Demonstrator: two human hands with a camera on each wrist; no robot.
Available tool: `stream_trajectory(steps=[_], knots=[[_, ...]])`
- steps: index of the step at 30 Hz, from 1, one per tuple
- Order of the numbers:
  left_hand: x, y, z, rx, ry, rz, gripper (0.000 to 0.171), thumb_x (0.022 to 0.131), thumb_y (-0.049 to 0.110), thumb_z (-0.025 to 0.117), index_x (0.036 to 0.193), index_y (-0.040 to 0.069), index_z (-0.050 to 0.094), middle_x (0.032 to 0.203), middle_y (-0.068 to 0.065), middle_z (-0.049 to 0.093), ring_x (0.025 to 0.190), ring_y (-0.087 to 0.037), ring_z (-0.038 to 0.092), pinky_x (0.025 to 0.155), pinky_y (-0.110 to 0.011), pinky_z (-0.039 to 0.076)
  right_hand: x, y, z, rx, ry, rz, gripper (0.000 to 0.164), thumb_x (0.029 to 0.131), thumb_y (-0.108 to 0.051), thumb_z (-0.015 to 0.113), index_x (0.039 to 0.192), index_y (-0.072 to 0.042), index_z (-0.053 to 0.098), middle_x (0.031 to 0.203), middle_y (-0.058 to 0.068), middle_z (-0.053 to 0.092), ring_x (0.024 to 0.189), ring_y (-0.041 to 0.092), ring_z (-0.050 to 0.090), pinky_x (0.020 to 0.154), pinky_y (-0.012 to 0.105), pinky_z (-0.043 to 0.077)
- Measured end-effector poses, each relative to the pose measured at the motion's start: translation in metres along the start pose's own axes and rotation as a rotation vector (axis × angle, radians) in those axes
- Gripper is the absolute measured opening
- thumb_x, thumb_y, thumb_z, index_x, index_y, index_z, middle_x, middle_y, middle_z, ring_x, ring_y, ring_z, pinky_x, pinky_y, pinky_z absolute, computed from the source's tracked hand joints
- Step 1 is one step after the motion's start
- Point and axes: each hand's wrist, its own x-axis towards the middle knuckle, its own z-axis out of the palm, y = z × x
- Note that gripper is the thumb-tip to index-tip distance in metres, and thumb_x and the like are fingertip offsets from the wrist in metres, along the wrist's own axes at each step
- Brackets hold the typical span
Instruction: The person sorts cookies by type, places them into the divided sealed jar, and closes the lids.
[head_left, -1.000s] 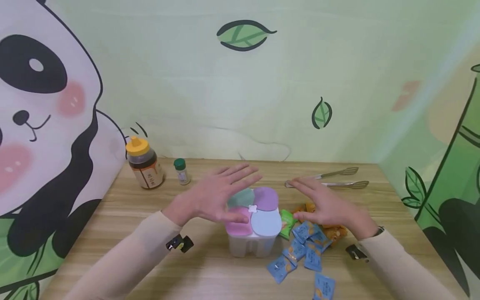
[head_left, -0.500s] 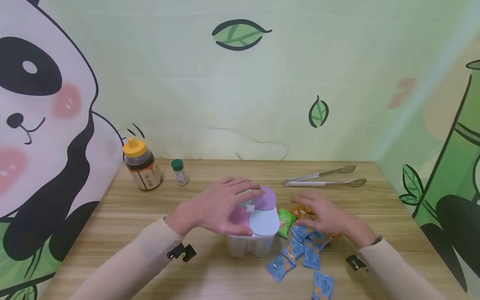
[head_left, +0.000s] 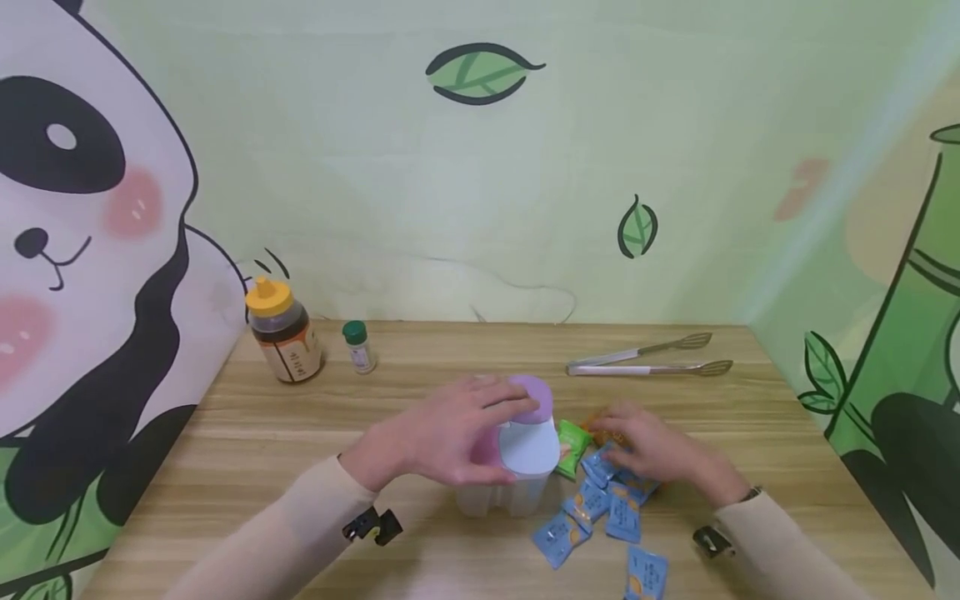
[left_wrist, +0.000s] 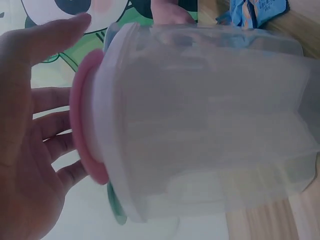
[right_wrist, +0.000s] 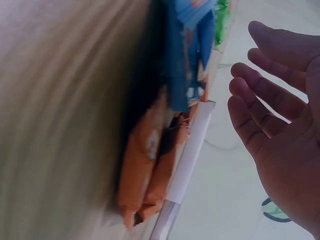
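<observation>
A clear plastic box (head_left: 486, 498) with coloured flap lids stands in the middle of the table. My left hand (head_left: 453, 433) spreads over its left lids, thumb at the front and fingers across the top. In the left wrist view the fingers lie close by the pink lid (left_wrist: 79, 120), with the thumb held away from it. The purple lid (head_left: 536, 398) and pale blue lid (head_left: 529, 450) show beside the hand. My right hand (head_left: 663, 447) hovers low over blue snack packets (head_left: 590, 502) and orange packets (right_wrist: 142, 165). Its loosely bent fingers hold nothing.
A green packet (head_left: 573, 446) lies against the box's right side. Metal tongs (head_left: 645, 367) lie behind the packets. At the back left stand a yellow-capped syrup bottle (head_left: 285, 337) and a small green-capped shaker (head_left: 360, 348). A printed wall (head_left: 390, 167) closes off the rear of the table (head_left: 300, 467).
My left hand has come down and slightly right over the box's lids, covering the green one. My right hand has lowered from near the tongs to the packets.
</observation>
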Motion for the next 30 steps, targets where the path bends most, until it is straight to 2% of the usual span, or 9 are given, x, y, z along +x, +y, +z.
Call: stream_trajectory(steps=[5,17,25,30], knots=[[0.003,0.003,0.005,-0.021,0.046,0.047,0.070,0.082,0.052,0.070,0.137,0.011,0.053,0.137,-0.004,0.054,0.129,-0.021,0.049,0.108,-0.040,0.042,-0.004,0.003,0.004,0.005,-0.028,0.042,0.038,0.087,-0.018,0.072,0.122,-0.004,0.065,0.122,0.012,0.064,0.111,0.030,0.059,0.092,0.048,0.052],[0.011,0.013,0.012,-0.025,0.000,0.060,0.061,0.088,0.047,0.067,0.132,0.007,0.056,0.129,-0.005,0.057,0.120,-0.018,0.052,0.102,-0.028,0.046,-0.012,0.002,0.009,-0.006,-0.092,0.073,0.039,0.087,-0.014,0.071,0.124,-0.004,0.064,0.128,0.017,0.060,0.118,0.037,0.055,0.097,0.053,0.048],[0.011,0.017,0.011,0.006,-0.005,0.029,0.055,0.089,0.046,0.067,0.128,0.008,0.059,0.125,-0.004,0.057,0.117,-0.017,0.052,0.099,-0.026,0.048,-0.014,0.003,0.007,-0.007,-0.110,0.063,0.036,0.086,-0.017,0.072,0.120,-0.007,0.066,0.121,0.010,0.062,0.111,0.030,0.059,0.092,0.048,0.052],[0.012,0.020,0.010,0.033,-0.017,0.022,0.049,0.089,0.044,0.067,0.123,0.010,0.062,0.121,-0.003,0.057,0.112,-0.015,0.052,0.093,-0.022,0.049,-0.016,0.005,0.008,0.003,-0.108,0.059,0.034,0.085,-0.021,0.074,0.116,-0.010,0.069,0.113,0.002,0.063,0.100,0.017,0.059,0.085,0.036,0.053]])
